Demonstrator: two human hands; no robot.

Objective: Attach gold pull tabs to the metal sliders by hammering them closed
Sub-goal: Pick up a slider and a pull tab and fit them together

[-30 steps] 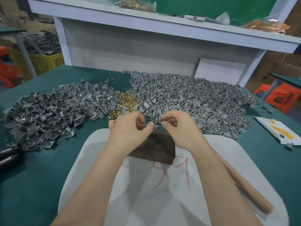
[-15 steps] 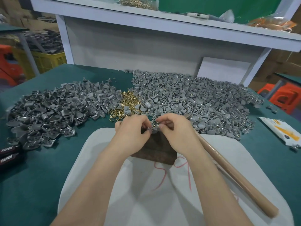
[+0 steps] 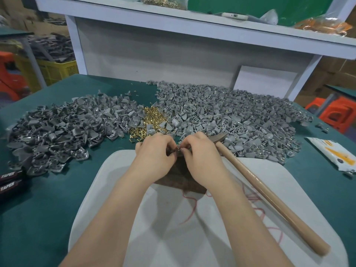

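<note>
Over the dark brown wooden block [image 3: 181, 178], the left hand [image 3: 154, 151] and right hand [image 3: 202, 153] meet, fingers [image 3: 189, 146] pinching a small grey metal slider [image 3: 178, 149], likely to seat a tab. The wooden-handled hammer [image 3: 269, 199] lies within reach. Loose gold pull tabs [image 3: 152, 120] lie on the green counter [image 3: 48, 199] between grey slider heaps [image 3: 231, 116]. A clear plastic bag [image 3: 163, 0] on the shelf holds more.

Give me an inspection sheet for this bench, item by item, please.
Surface: green table, white board on it, dark block on the board.
Job's things: grey sliders in a left pile and a right pile; gold tabs between them; hammer lying on the board.
Clutter: white-orange packet at right; black labelled items at left.
Grippers: left hand and right hand both pinch a small part over the block.
Cables: nothing seen.
Surroundings: white shelf behind, yellow crate left, orange stools right.
</note>
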